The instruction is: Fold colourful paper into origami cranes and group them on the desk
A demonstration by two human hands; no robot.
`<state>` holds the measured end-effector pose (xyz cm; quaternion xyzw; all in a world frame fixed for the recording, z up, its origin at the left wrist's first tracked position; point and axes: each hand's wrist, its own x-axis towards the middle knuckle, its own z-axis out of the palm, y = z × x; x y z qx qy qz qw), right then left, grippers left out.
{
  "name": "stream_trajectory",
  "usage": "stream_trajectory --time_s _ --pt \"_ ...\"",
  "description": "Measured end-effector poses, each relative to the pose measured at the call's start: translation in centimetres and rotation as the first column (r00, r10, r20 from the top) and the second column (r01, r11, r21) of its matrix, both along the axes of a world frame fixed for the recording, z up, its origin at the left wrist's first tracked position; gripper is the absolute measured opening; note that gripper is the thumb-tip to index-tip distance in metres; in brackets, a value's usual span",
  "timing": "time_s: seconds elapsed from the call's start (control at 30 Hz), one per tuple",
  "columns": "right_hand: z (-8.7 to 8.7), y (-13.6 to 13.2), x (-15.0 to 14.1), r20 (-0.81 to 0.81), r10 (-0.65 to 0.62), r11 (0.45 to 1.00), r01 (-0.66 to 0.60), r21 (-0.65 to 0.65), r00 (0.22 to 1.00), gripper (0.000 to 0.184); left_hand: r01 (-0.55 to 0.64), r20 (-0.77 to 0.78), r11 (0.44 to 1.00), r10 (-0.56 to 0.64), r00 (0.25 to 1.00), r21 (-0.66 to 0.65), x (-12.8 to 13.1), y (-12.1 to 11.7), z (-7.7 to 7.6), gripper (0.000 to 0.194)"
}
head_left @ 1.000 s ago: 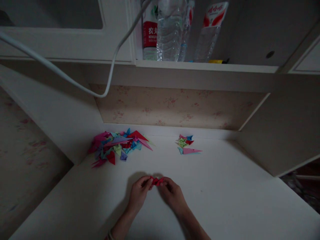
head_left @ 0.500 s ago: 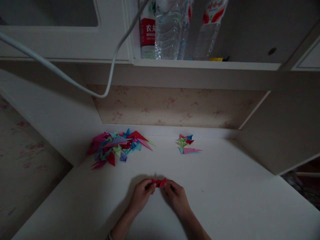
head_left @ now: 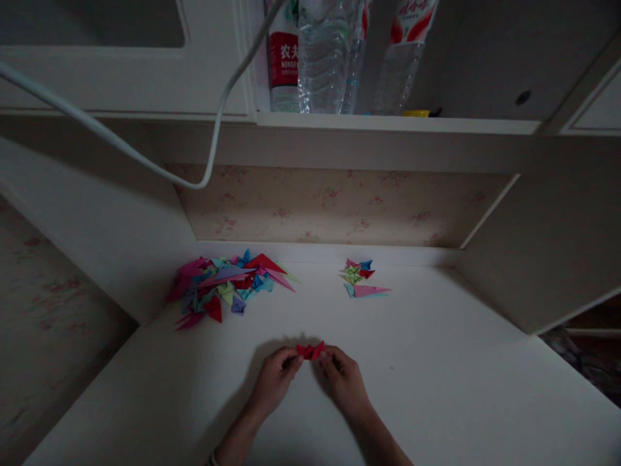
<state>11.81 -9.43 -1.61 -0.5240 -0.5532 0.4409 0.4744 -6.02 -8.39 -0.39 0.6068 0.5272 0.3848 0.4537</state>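
Note:
A small red folded paper piece (head_left: 310,351) is stretched between my two hands, just above the white desk (head_left: 436,388). My left hand (head_left: 279,375) pinches its left end between thumb and fingers. Its right end is pinched in the same way by my right hand (head_left: 343,378). The middle of the paper shows pointed folds; the ends are partly covered by my fingertips. Farther back on the left lies a heap of colourful folded paper pieces (head_left: 226,285). A smaller group of folded pieces (head_left: 359,272) lies at the back right, with a pink and light-blue one (head_left: 366,291) in front.
Above the desk runs a shelf (head_left: 388,123) holding several plastic bottles (head_left: 325,65). A white cable (head_left: 145,162) hangs down across the upper left. Side panels (head_left: 533,239) bound the desk, and floral wallpaper (head_left: 330,200) covers the back.
The red paper shows slightly more between my fingertips and has risen a little. Both hands keep their pinch on it. The whole view has shifted slightly.

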Motion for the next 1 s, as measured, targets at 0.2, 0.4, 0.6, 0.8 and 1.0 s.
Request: stream_trajectory --time_s 0.2,0.4,0.6,0.8,1.0 --pt "-0.12 -0.02 -0.10 0.021 0.007 1.000 -0.007 0.001 1.000 0.041 -0.027 -0.006 0.999 0.027 1.000 0.018 -0.02 -0.10 -0.23 0.036" --pt "0.10 -0.04 -0.13 0.018 0.022 1.000 -0.022 -0.015 1.000 0.036 -0.015 0.008 1.000 0.015 1.000 -0.005 -0.01 -0.06 -0.53 0.033" --pt "0.12 -0.15 -0.12 0.023 0.029 1.000 -0.029 -0.011 0.999 0.034 -0.044 0.044 0.999 0.045 0.998 -0.022 0.17 -0.22 -0.47 0.035" --pt "0.10 -0.07 -0.10 0.083 0.023 1.000 -0.024 0.014 0.996 0.033 -0.078 0.040 0.996 0.079 0.996 -0.034 0.28 -0.26 -0.45 0.036" --pt "0.09 -0.07 -0.10 0.087 0.032 0.999 -0.033 0.014 0.996 0.030 -0.071 0.024 0.997 0.072 0.997 -0.022 0.27 -0.08 -0.82 0.038"
